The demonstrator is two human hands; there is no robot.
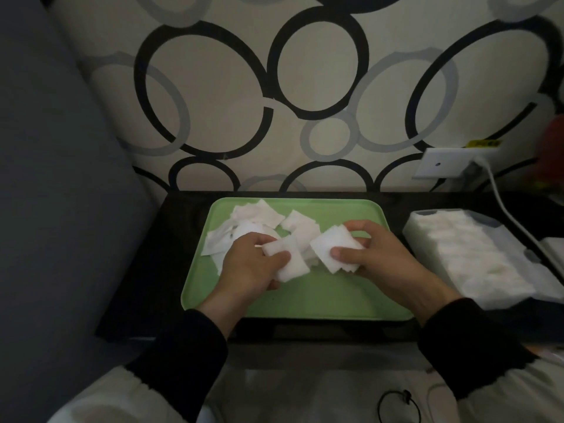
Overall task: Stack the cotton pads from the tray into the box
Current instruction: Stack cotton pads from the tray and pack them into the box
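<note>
A light green tray (320, 297) lies on a dark table, with several loose white square cotton pads (259, 216) scattered over its far left part. My left hand (247, 264) grips a small bunch of pads (290, 264) above the tray's middle. My right hand (384, 257) pinches another bunch of pads (328, 248) between thumb and fingers, just right of the first. The two bunches nearly touch. A clear box (470, 248) filled with rows of white pads stands to the right of the tray.
The dark table (146, 270) ends at a wall with ring-patterned paper. A white socket plate (445, 163) and a white cable (506, 209) run down behind the box. A grey cushion (61, 209) stands at the left. A black hair tie (399, 404) lies on my lap.
</note>
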